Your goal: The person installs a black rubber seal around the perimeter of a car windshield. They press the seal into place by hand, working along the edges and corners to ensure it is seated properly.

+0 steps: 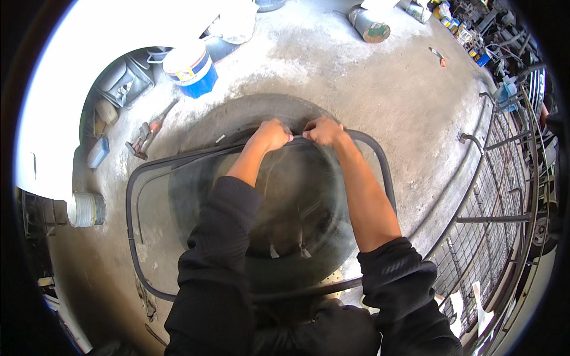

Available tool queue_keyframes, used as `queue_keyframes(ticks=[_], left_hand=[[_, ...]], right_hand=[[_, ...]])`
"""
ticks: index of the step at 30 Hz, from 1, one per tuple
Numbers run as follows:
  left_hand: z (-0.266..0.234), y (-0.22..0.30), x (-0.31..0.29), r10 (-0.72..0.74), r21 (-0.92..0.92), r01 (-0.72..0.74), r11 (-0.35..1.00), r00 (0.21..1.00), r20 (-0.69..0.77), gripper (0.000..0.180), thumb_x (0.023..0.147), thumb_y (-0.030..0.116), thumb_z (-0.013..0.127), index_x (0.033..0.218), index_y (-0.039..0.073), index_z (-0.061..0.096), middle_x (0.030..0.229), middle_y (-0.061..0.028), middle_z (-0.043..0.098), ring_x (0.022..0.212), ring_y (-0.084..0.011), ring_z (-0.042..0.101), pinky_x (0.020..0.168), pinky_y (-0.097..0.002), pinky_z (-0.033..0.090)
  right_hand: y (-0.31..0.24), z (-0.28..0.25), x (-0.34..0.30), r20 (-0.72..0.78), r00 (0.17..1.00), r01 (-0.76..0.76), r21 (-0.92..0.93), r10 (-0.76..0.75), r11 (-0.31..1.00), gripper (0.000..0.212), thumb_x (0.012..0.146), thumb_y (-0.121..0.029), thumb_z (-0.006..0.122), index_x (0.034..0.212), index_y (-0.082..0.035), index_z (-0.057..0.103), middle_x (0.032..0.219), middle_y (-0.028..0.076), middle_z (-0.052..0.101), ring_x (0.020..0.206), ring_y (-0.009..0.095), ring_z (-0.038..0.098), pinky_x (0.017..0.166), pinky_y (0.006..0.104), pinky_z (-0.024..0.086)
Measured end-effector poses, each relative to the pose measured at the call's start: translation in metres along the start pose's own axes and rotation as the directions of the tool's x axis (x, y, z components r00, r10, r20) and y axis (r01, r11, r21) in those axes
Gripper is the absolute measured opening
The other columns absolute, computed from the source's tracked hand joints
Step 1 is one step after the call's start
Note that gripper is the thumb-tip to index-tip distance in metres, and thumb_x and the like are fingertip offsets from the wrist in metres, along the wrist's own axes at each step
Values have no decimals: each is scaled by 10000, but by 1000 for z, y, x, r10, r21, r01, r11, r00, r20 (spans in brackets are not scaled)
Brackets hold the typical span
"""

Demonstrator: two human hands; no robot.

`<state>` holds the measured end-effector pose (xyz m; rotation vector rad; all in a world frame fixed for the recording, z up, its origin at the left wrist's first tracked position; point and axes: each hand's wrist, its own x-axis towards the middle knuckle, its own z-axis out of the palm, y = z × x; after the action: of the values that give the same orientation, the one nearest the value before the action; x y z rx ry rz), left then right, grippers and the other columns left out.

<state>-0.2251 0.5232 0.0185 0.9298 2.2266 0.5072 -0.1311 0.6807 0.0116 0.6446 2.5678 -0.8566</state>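
Observation:
A vehicle window glass [178, 207] with rounded corners lies in front of me, framed by a black rubber seal [386, 172]. It rests over a large tyre [237, 113], whose far side shows beyond the glass. At the middle of the far edge, my left hand [274, 135] pinches the rubber seal with its fingers closed. Close beside it, my right hand [323, 130] also grips the seal, fingers curled and thumb pressed in. The two hands almost meet. My fingers partly hide the stretch of seal between them.
Beyond the glass to the left stand a blue and white bucket [193, 71] and a red-grey tool [151, 130]. A white round container [89, 209] is farther left. A metal mesh rack [487, 196] borders the right side. A rusty can [369, 25] lies at the back.

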Motion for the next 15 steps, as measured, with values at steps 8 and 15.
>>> queue_keyframes(ticks=[8,15], left_hand=[[16,6,-18,69,-83,-94,992,963,-260,296,846,194,641,1094,33,646,1119,-192,620,1018,-346,601,859,-406,471],[17,-12,-44,279,167,-228,959,852,-442,193,806,138,675,973,41,689,944,-178,661,921,-353,615,801,-402,490]], right_hand=[[30,6,-9,-123,975,209,214,-186,954,279,867,-322,576,1096,-207,687,1091,74,669,1096,272,571,1038,474,292],[18,5,-14,-137,977,173,72,-163,982,323,839,-421,616,1060,-202,703,1033,87,683,1041,270,601,1010,450,345]])
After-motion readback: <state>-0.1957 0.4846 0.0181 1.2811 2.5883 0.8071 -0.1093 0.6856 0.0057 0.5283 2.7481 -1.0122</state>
